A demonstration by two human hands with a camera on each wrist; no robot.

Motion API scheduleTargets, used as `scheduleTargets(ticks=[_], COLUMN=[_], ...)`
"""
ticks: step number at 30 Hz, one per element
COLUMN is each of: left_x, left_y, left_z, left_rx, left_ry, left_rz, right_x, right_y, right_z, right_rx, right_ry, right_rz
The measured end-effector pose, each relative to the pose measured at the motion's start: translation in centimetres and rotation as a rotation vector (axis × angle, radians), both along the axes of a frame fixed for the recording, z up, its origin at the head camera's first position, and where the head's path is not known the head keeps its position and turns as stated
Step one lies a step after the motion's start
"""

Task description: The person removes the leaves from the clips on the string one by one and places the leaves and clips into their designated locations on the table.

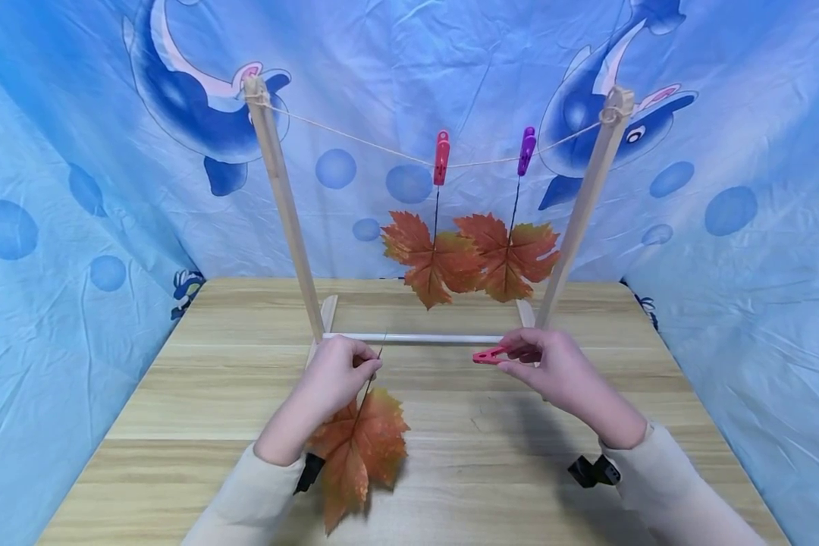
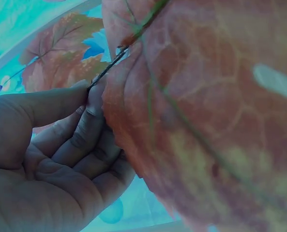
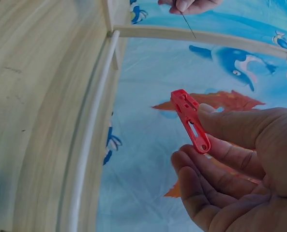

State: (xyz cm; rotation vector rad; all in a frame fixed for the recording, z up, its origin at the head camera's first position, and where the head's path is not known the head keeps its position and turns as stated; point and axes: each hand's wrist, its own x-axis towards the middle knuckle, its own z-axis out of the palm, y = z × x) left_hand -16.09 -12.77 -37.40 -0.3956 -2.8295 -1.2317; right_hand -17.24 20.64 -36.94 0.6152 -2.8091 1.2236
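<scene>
My left hand (image 1: pixel 342 369) pinches the thin dark stem of an orange maple leaf (image 1: pixel 371 440) between thumb and forefinger. The leaf hangs below the hand, over the table; in the left wrist view its veined blade (image 2: pixel 196 111) fills the right side. My right hand (image 1: pixel 544 367) holds a red clothespin (image 1: pixel 489 356) between thumb and fingers, its nose pointing left. Close up, the red clothespin (image 3: pixel 190 121) appears in the right wrist view. Beyond both hands, two more maple leaves (image 1: pixel 433 262) hang from a string (image 1: pixel 362 141) by a red clothespin (image 1: pixel 441 158) and a purple clothespin (image 1: pixel 527 152).
The string runs between a left wooden post (image 1: pixel 283 205) and a right wooden post (image 1: pixel 582 205). A white rod (image 1: pixel 416 338) joins the posts low down, near the wooden table (image 1: pixel 198 394). Behind stands a blue cloth (image 1: pixel 409 76) printed with dolphins.
</scene>
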Motion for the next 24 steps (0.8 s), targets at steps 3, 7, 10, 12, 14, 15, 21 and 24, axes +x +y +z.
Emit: scheduleTargets(ticks=[3,7,10,12,14,15,21,24], left_x=[-0.1,-0.3,-0.5,-0.7,-0.7,-0.8,-0.8,-0.9], left_y=[0.2,0.4,0.5,0.6,0.6,0.7,0.9,1.0], left_z=[-0.5,-1.2,-1.9,-2.2,-2.4,-2.6,-3.0,-3.3], left_rx=[-0.007,-0.013,-0.025,-0.038,-0.051,-0.061,-0.077,-0.090], left_ry=[-0.029,-0.066,-0.073,-0.075,-0.070,-0.066,-0.109,-0.142], left_rz=[0.001,-0.009,-0.018,-0.019,-0.015,-0.011,-0.005,-0.008], right_x=[-0.1,-0.2,-0.3,-0.5,-0.6,-0.7,-1.1,-1.2], right_y=[0.3,0.6,0.7,0.7,0.8,0.9,1.1,1.2], right_z=[-0.7,-1.6,-2.2,-2.7,-3.1,-3.4,-4.5,-4.9], right_rx=[-0.001,0.024,0.051,0.054,0.050,0.049,0.065,0.075], right_ry=[-0.004,-0.011,-0.006,-0.010,-0.017,-0.018,-0.022,-0.012], right_rz=[0.001,0.000,0.000,0.002,0.003,0.005,-0.005,-0.014])
